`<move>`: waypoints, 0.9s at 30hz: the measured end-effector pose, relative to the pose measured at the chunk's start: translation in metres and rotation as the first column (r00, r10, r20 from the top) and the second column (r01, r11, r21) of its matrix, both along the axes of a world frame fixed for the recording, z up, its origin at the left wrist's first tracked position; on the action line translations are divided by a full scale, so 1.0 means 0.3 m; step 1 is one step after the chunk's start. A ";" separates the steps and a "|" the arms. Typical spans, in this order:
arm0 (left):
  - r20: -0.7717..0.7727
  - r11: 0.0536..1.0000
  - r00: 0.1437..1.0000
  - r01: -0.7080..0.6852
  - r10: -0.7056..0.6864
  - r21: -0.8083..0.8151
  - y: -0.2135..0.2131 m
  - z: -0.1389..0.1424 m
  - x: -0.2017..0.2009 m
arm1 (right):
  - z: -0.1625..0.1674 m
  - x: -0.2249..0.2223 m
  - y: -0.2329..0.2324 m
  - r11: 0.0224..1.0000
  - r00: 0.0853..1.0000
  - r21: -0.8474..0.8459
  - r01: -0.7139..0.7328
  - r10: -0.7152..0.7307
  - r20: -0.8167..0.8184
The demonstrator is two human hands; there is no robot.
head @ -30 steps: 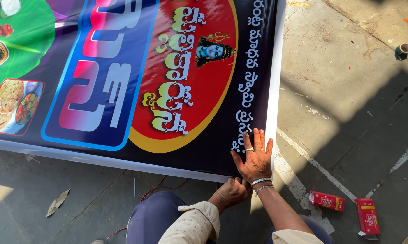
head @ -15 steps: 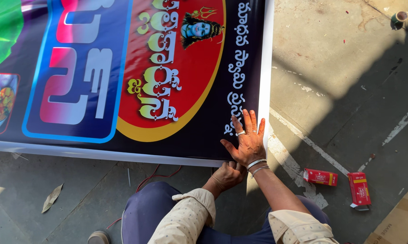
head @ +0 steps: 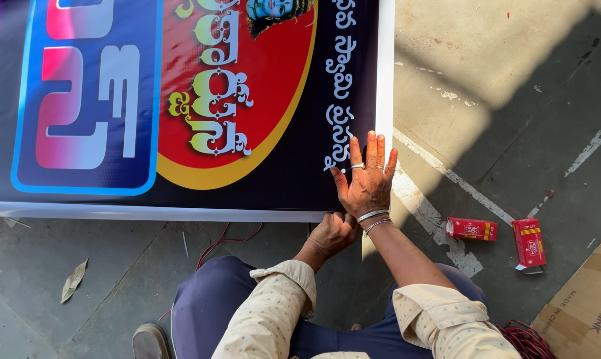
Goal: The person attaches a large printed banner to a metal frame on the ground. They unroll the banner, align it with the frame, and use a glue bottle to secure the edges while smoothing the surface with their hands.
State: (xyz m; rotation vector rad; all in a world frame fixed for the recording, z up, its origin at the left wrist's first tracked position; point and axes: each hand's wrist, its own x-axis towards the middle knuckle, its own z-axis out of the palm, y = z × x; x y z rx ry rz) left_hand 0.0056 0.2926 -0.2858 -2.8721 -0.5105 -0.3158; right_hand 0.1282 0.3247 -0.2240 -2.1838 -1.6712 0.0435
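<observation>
The printed banner [head: 181, 106] lies flat on the concrete floor [head: 513, 86], filling the frame from 9 to 12 o'clock and running off the top and left. Its white border shows along the near edge and down the right edge, the two meeting at a corner just by the hands, at about the centre of the frame. Beyond that right edge, from 1 to 3 o'clock, the floor is bare and partly sunlit. At 4 o'clock two small red boxes [head: 471, 229] lie near each other, and a cardboard sheet [head: 586, 306] cuts across the corner at 5 o'clock. At 7 o'clock a dry leaf [head: 73, 280] lies by a thin red wire [head: 224, 240].

The right hand [head: 365, 179] presses palm-down on the dark banner surface near the corner, fingers spread and flat, rings and bangles showing. The left hand [head: 334, 233] sits at the near edge just below it, fingers curled at the border; whether it pinches the edge cannot be told.

Against half a second ago, the banner sits higher and further left in view, the boxes too, and the right hand lies closer to the corner; the cardboard shows more.

The banner's long axis runs 9 to 3 o'clock, its short right edge pointing toward 12.
</observation>
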 end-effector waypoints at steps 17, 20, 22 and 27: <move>0.026 0.929 0.989 -0.128 0.146 -0.346 -0.033 0.059 -0.030 | -0.016 0.037 -0.017 0.972 0.814 0.188 0.144 -0.008 -0.581; 0.025 0.944 0.986 -0.148 0.163 -0.294 -0.053 0.064 -0.047 | -0.017 0.039 -0.017 0.966 0.794 0.196 0.168 -0.015 -0.608; 0.040 0.956 0.984 -0.156 0.171 -0.247 -0.070 0.068 -0.052 | -0.019 0.040 -0.016 0.963 0.772 0.194 0.185 -0.020 -0.636; -0.076 0.932 0.977 -0.214 0.201 -0.292 -0.096 0.080 -0.042 | -0.029 0.042 -0.008 0.956 0.735 0.187 0.228 -0.043 -0.677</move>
